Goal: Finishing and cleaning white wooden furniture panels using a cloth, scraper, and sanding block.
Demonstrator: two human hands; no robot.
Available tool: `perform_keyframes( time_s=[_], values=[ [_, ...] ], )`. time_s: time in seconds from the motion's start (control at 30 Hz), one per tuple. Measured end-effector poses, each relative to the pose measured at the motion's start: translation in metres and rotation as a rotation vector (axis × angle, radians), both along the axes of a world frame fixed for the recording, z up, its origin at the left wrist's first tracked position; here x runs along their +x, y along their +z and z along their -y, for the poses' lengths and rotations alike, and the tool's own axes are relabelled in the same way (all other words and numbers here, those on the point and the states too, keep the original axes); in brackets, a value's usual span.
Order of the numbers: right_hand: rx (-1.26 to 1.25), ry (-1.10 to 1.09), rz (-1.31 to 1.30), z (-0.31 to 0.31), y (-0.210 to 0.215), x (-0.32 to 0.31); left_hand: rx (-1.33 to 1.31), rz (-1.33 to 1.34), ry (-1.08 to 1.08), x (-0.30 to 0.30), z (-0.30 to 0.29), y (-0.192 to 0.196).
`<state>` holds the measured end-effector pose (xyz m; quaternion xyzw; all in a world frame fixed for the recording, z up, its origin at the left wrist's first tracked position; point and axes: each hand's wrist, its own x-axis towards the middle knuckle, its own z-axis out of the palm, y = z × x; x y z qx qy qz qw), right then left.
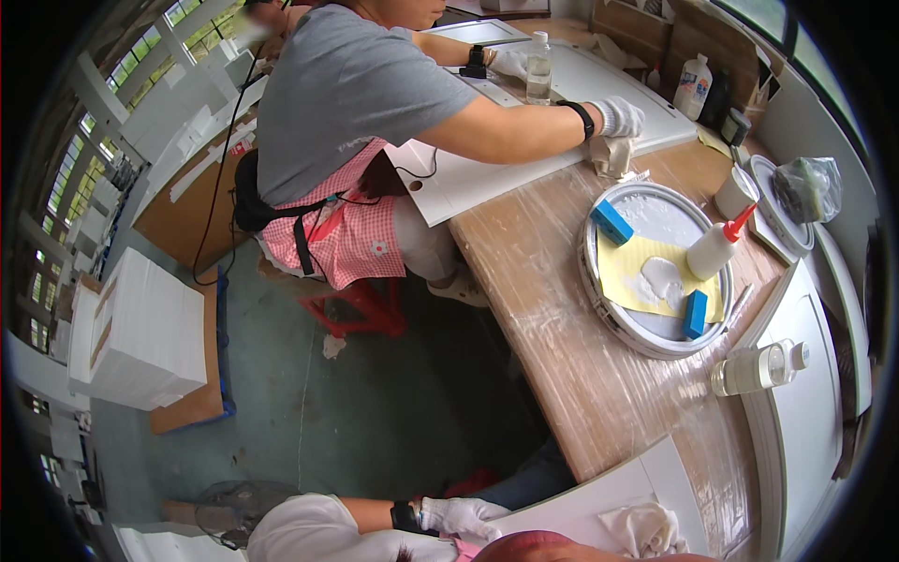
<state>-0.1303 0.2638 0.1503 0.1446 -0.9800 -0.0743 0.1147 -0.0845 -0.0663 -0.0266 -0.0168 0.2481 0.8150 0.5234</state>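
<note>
My left hand (462, 516), in a white glove below a black wristband, grips the near-left edge of a curved white panel (562, 507) at the bottom of the view. A crumpled white cloth (644, 530) lies on that panel further right. My right hand cannot be made out; the lower edge cuts off that area. Beyond the panel, on the film-covered table, sits a round white lid (588, 272) holding a yellow sheet (618, 281) with white paste, two blue blocks (612, 223) and a white squeeze bottle (714, 251) with a red nozzle.
Across the table, a co-worker in a grey shirt (365, 103) wipes a large white panel (487, 178) with a cloth (612, 156). A clear bottle (749, 370) lies at right beside stacked white panels (801, 375). White boxes (140, 328) stand on the floor left, near a red stool (361, 309).
</note>
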Motion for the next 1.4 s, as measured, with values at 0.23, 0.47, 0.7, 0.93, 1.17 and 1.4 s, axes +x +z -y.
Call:
perform_keyframes(
  time_s=[0.23, 0.47, 0.7, 0.93, 1.17, 1.4],
  values=[
    [-0.078, 0.020, 0.077, 0.032, 0.006, 0.000, 0.024, 0.044, 0.052, -0.002, 0.001, 0.010],
    [-0.141, 0.116, -0.024, 0.047, -0.012, -0.019, -0.051, -0.023, 0.051, -0.011, 0.000, 0.022],
    [-0.136, 0.116, -0.002, 0.089, 0.007, -0.027, -0.021, 0.042, 0.100, 0.011, -0.003, 0.011],
    [-0.211, 0.019, -0.141, 0.062, -0.028, -0.010, -0.194, -0.099, 0.185, 0.009, -0.002, 0.025],
    [-0.242, -0.325, -0.190, -0.045, -0.031, 0.048, -0.389, -0.134, 0.350, 0.005, -0.016, 0.028],
    [-0.058, -0.952, -0.345, -0.145, -0.055, 0.132, -0.375, -0.289, 0.314, 0.015, -0.019, 0.014]
  ],
)
